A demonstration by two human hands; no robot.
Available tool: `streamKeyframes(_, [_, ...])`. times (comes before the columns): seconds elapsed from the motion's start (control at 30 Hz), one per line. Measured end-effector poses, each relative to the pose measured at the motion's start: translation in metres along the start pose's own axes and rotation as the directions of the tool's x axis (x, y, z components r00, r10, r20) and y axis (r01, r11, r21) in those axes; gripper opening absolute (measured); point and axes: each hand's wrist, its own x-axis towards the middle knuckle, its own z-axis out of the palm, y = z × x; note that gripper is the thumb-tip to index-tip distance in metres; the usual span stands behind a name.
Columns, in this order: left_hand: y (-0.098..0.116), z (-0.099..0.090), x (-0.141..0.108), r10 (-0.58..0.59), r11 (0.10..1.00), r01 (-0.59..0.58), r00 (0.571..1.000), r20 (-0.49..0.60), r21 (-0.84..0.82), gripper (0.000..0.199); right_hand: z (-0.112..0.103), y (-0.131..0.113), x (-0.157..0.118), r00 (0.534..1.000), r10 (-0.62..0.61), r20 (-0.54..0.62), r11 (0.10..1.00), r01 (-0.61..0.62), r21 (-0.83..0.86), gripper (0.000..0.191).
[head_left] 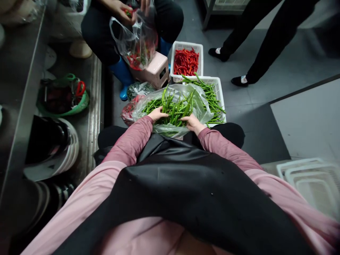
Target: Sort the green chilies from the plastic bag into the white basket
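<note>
Long green chili peppers (174,108) fill a clear plastic bag (200,102) in front of my lap. My left hand (158,114) is in the left part of the heap, its fingers curled round green peppers. On the right side of the heap, my right hand (191,122) grips more of them, thumb on top; the fingertips of both hands are partly hidden among the peppers. Just behind the bag, at the right, a white basket (220,94) holds green peppers, and beyond it a second white basket (201,53) holds red ones.
A seated person's hand (123,12) is over a bag of red peppers (142,53) by a pink stool (156,67). Another person's legs (268,39) stand at the right. Metal shelving with a green basket (85,102) is at left; stacked white baskets (305,163) lie lower right.
</note>
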Motion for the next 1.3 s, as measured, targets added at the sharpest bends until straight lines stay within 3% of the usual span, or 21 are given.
streamKeyframes(0.13, [-0.005, 0.008, -0.001, -0.048, 0.999, 0.049, 0.991, -0.125, 0.002, 0.045, -0.002, 0.005, 0.002, 0.99, 0.108, -0.085, 0.982, -0.093, 0.167, 0.021])
streamKeyframes(0.27, [0.0, 0.02, -0.009, 0.041, 0.998, -0.043, 0.997, 0.061, 0.042, 0.063, 0.016, 0.006, 0.007, 0.995, 0.029, -0.1, 0.989, -0.014, 0.145, 0.019])
streamKeyframes(0.33, [0.001, 0.022, -0.013, 0.073, 0.991, -0.081, 0.994, 0.08, 0.105, 0.075, 0.022, 0.005, 0.008, 0.997, 0.005, -0.077, 0.995, 0.003, 0.099, 0.019])
streamKeyframes(0.4, [0.0, 0.022, -0.014, 0.055, 0.989, -0.052, 0.998, -0.018, 0.142, 0.071, 0.025, 0.003, 0.009, 0.996, -0.012, -0.093, 0.998, 0.018, 0.066, 0.023])
streamKeyframes(0.5, [-0.005, 0.02, -0.014, 0.007, 0.998, 0.003, 0.985, -0.173, 0.06, 0.052, 0.023, 0.004, 0.008, 0.983, -0.025, -0.181, 0.999, 0.03, 0.027, 0.024])
streamKeyframes(0.63, [-0.007, 0.02, -0.013, -0.037, 0.998, 0.021, 0.962, -0.272, -0.063, 0.039, 0.02, 0.008, 0.008, 0.985, 0.073, -0.158, 0.997, -0.075, -0.011, 0.02])
streamKeyframes(0.7, [-0.005, 0.021, -0.015, 0.006, 1.0, -0.009, 0.955, -0.296, -0.009, 0.039, 0.02, 0.009, 0.009, 0.991, 0.09, -0.101, 0.996, -0.088, 0.025, 0.025])
streamKeyframes(0.8, [-0.001, 0.023, -0.018, 0.163, 0.976, -0.097, 0.916, -0.365, 0.193, 0.037, 0.02, 0.008, 0.011, 0.997, 0.073, -0.024, 0.991, -0.069, 0.117, 0.03])
streamKeyframes(0.87, [-0.001, 0.025, -0.018, 0.18, 0.967, -0.101, 0.92, -0.349, 0.232, 0.034, 0.021, 0.006, 0.011, 0.996, 0.083, 0.027, 0.98, -0.087, 0.18, 0.03])
streamKeyframes(0.97, [-0.002, 0.028, -0.015, 0.036, 0.996, -0.015, 0.967, -0.252, 0.086, 0.036, 0.025, 0.004, 0.011, 0.979, 0.166, 0.117, 0.959, -0.188, 0.214, 0.028])
streamKeyframes(1.03, [-0.002, 0.028, -0.012, -0.038, 0.999, 0.038, 0.976, -0.214, 0.0, 0.043, 0.027, 0.003, 0.012, 0.956, 0.255, 0.146, 0.941, -0.28, 0.189, 0.025])
streamKeyframes(1.17, [0.0, 0.023, -0.009, -0.101, 0.986, 0.074, 0.978, -0.183, -0.147, 0.044, 0.028, 0.002, 0.014, 0.96, 0.269, 0.077, 0.949, -0.278, 0.149, 0.025])
streamKeyframes(1.3, [0.004, 0.017, -0.013, -0.168, 0.924, 0.138, 0.984, -0.053, -0.357, 0.045, 0.025, 0.003, 0.017, 0.969, 0.248, 0.009, 0.943, -0.244, 0.225, 0.018])
